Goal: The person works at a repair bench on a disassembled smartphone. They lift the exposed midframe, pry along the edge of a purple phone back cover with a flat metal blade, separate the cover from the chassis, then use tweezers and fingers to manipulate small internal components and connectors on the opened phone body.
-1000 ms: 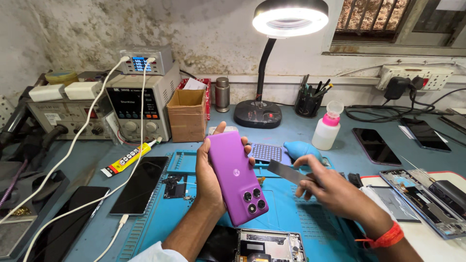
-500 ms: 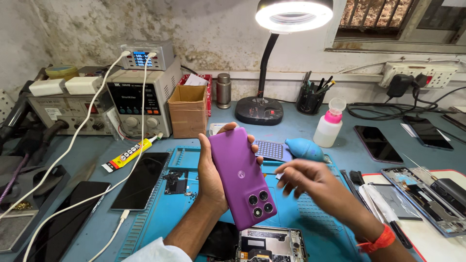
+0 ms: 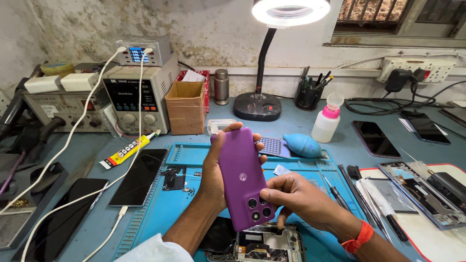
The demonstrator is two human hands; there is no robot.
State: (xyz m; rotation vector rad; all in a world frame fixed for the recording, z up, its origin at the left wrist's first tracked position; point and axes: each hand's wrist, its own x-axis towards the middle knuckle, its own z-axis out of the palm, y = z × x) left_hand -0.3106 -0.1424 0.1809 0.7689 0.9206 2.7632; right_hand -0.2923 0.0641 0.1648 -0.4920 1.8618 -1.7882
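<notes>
Fingers of the left hand (image 3: pixel 213 179) wrap the smooth matte purple phone back cover (image 3: pixel 244 177), holding it tilted above the blue ribbed work mat (image 3: pixel 184 153). Right hand (image 3: pixel 296 196) pinches the cover's lower edge beside the round camera rings, fingertips closed on it. Opened phone chassis (image 3: pixel 264 245) with exposed circuitry lies on the mat just below the cover.

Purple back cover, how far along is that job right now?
Done: the purple back cover is off the opened phone lying below on the blue mat. In hand: left hand grips it while right hand touches its camera end. Left: cover and phone remain apart.
</notes>
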